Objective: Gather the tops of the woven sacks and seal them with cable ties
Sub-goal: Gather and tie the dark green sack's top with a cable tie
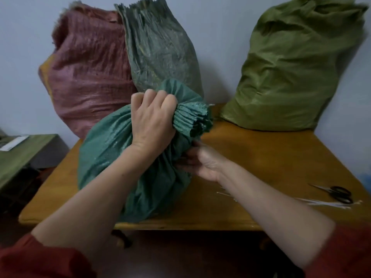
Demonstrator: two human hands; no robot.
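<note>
A teal woven sack [112, 153] lies tilted on the wooden table [261, 157], its gathered top [192, 121] pointing right. My left hand [154, 119] grips the bunched neck from above, fingers curled round it. My right hand [202, 161] touches the sack just under the neck, palm up; its fingers are partly hidden by the fabric. Several white cable ties [321, 202] lie on the table at the right, behind my right forearm.
A red woven sack [86, 77] and a dark green sack [160, 53] stand against the wall behind. An olive sack [291, 73] stands at the back right. Black scissors [339, 194] lie near the table's right edge. A low green-covered surface [22, 155] is at the left.
</note>
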